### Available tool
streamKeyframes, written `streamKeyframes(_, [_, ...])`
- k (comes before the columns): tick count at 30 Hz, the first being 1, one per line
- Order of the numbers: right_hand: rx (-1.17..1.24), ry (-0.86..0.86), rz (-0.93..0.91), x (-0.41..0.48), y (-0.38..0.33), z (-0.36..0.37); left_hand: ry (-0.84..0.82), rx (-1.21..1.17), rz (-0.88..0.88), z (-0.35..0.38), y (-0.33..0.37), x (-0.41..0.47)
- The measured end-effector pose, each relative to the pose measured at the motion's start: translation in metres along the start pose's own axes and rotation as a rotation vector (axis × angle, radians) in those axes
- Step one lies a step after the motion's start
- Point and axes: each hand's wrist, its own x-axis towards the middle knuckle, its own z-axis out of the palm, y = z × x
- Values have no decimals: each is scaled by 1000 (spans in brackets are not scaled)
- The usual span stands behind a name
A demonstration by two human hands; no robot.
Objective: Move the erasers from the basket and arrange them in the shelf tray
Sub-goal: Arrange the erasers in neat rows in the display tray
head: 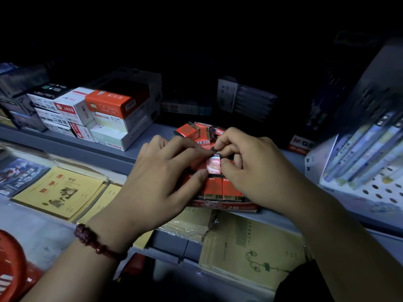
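Note:
A red shelf tray (231, 207) marked 2B stands on the grey shelf, with a row of orange 2B erasers (222, 190) upright along its front. Loose orange erasers (196, 131) lie piled at its back. My left hand (159, 179) and my right hand (257, 168) meet over the tray, both pinching one orange eraser (213, 165) upright between thumbs and fingertips, just behind the front row. The red basket (11, 267) shows only as a rim at the bottom left corner.
Stacked white and orange pen boxes (98, 114) sit on the shelf to the left. Yellow notebooks (63, 192) and green notebooks (250, 249) lie on the lower shelf. A white perforated rack with pens (366, 162) stands right of the tray.

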Motion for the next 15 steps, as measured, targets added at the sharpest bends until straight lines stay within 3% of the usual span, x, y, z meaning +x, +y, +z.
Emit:
streamKeyframes(10, [-107,-74,-29,2,0,3,-21,21,-7,-1,0,1])
streamKeyframes(15, [-123,-9,-24,2,2,4,-44,82,27,-3,1,2])
